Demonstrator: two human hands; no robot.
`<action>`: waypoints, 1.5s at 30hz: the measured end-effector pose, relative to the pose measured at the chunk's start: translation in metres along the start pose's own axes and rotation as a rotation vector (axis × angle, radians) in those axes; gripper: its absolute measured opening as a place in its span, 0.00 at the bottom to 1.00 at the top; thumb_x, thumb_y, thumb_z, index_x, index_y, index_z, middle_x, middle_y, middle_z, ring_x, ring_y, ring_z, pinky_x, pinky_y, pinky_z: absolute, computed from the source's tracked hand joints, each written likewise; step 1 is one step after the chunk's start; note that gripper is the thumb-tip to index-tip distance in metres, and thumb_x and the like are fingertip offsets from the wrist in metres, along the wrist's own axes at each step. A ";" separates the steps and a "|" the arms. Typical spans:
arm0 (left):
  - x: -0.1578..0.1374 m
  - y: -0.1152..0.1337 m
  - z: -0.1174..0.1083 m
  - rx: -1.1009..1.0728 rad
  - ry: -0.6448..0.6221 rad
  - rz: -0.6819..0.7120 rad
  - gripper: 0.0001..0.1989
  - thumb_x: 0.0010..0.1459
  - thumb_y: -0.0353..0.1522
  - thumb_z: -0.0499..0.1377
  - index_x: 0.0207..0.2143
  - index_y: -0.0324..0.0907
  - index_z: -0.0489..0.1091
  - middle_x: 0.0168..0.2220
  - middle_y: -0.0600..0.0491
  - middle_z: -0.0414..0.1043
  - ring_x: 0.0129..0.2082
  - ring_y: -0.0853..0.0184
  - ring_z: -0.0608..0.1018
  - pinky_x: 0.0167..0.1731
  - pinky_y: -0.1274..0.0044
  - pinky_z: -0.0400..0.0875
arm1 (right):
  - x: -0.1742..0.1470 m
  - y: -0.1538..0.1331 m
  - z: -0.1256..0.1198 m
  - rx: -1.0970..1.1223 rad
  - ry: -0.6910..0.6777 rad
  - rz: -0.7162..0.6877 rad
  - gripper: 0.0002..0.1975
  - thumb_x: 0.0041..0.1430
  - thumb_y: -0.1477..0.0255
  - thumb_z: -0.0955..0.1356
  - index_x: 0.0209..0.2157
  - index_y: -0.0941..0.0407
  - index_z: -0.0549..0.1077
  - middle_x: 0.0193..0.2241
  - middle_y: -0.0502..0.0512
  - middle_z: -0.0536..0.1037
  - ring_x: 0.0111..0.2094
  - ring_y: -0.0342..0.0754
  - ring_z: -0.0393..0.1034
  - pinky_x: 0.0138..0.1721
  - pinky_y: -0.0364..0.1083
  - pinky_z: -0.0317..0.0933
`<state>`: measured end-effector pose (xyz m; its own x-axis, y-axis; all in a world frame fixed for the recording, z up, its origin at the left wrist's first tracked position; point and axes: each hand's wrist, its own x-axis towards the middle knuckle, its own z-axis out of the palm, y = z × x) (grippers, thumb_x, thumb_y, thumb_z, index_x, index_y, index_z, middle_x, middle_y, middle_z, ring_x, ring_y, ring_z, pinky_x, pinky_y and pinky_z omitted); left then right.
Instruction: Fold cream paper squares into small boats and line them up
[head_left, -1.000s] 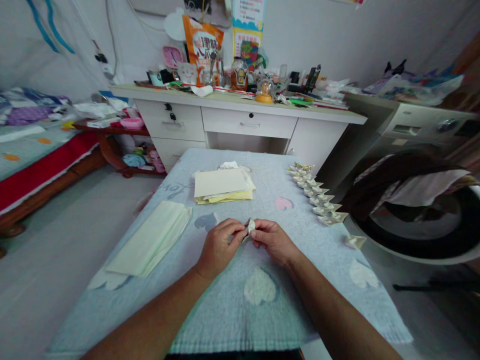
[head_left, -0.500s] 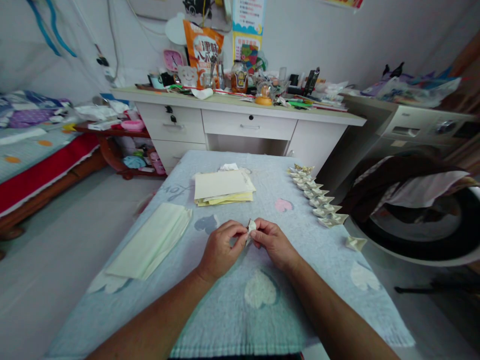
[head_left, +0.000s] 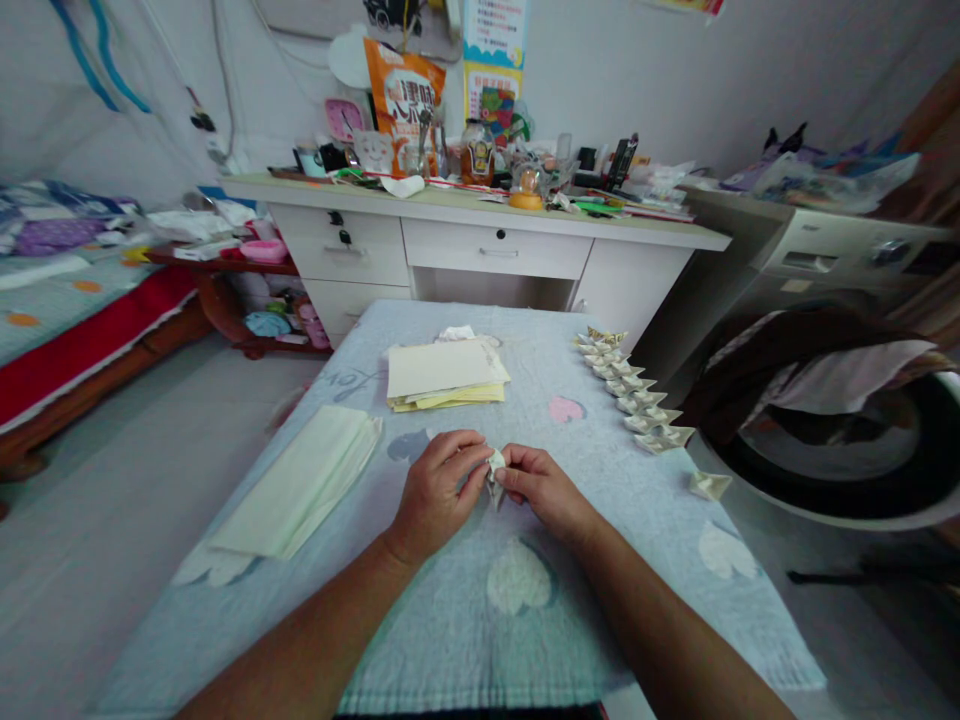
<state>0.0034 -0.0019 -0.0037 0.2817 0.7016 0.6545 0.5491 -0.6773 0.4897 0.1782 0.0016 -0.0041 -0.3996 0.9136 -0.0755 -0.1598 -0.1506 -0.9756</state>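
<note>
Between my fingertips, above the middle of the cloth-covered table [head_left: 517, 640], is a small piece of folded white paper [head_left: 495, 480], its pointed end facing down toward me. My left hand [head_left: 444, 485] pinches it from the left, while my right hand [head_left: 541, 487] grips its other side with thumb and forefinger. To the right, several folded paper boats [head_left: 637, 398] stand in a slanting row, and a single paper boat [head_left: 709, 486] sits nearer to me. Beyond my hands lies a stack of cream and yellow paper [head_left: 448, 368]. Pale green sheets [head_left: 300, 485] rest at the left.
A white desk [head_left: 480, 215] crowded with jars, a bag and small items stands behind the table. On the right is a washing machine [head_left: 817, 250] with its door open and clothes hanging out. A bed [head_left: 75, 310] and low wooden shelf [head_left: 225, 262] are at the left.
The folded paper has turned and shifted slightly, so more of its pointed lower end shows. My left fingers have moved up a little along it; both hands keep hold.
</note>
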 end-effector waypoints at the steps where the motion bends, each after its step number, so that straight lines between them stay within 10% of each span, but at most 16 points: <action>1: 0.001 0.000 0.000 0.012 -0.005 0.005 0.11 0.57 0.26 0.56 0.42 0.43 0.72 0.43 0.49 0.71 0.45 0.64 0.73 0.46 0.71 0.71 | 0.000 0.000 0.000 -0.006 -0.002 -0.001 0.16 0.47 0.61 0.73 0.24 0.58 0.69 0.17 0.43 0.62 0.19 0.37 0.51 0.22 0.41 0.45; 33: 0.004 0.002 -0.004 0.023 -0.079 0.036 0.08 0.56 0.26 0.56 0.35 0.43 0.74 0.33 0.51 0.73 0.36 0.66 0.75 0.38 0.74 0.70 | -0.002 0.000 0.000 -0.137 -0.027 -0.002 0.15 0.46 0.61 0.73 0.24 0.58 0.69 0.21 0.46 0.67 0.24 0.39 0.57 0.29 0.41 0.51; 45: 0.003 0.005 0.002 -0.313 -0.072 -0.332 0.15 0.56 0.28 0.57 0.47 0.42 0.63 0.27 0.59 0.69 0.26 0.74 0.73 0.32 0.80 0.70 | -0.001 0.002 -0.003 0.084 -0.015 0.074 0.15 0.47 0.62 0.73 0.24 0.58 0.69 0.17 0.44 0.62 0.18 0.37 0.51 0.21 0.40 0.44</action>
<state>0.0088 -0.0031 -0.0004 0.1908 0.8980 0.3966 0.3576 -0.4398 0.8238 0.1806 0.0015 -0.0061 -0.4268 0.8930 -0.1426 -0.2041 -0.2487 -0.9468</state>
